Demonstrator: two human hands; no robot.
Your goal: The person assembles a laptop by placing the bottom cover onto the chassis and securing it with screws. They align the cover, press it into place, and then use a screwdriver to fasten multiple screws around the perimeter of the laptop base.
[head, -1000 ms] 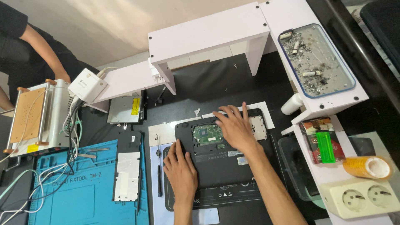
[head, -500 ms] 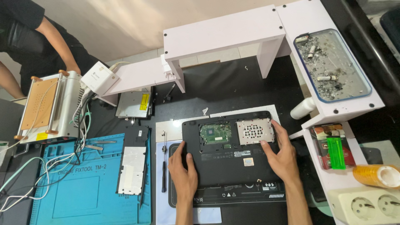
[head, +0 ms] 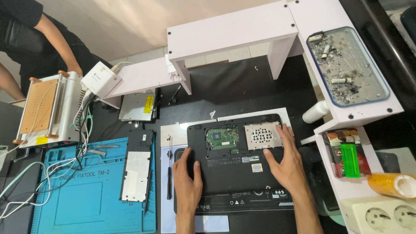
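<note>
A black laptop (head: 236, 173) lies upside down on a white sheet, its bottom cover partly off, showing a green circuit board (head: 222, 138) and a silver perforated plate (head: 262, 135). My left hand (head: 187, 174) rests flat on the laptop's left edge. My right hand (head: 285, 160) lies flat on its right side, fingers spread, just below the silver plate. Neither hand holds anything. A black screwdriver (head: 169, 173) lies on the white sheet just left of my left hand.
A blue work mat (head: 91, 195) with a removed black panel (head: 138, 164) lies to the left. An optical drive (head: 138, 107), a metal machine (head: 47, 110), white shelves (head: 234, 30), an ash-filled tray (head: 346, 65), tape roll (head: 396, 184) and power strip (head: 385, 214) surround. Another person's arm (head: 56, 41) is at top left.
My right hand slid from the laptop's upper middle over the green board down to its right side. My left hand stayed on the left edge. The view shifted slightly.
</note>
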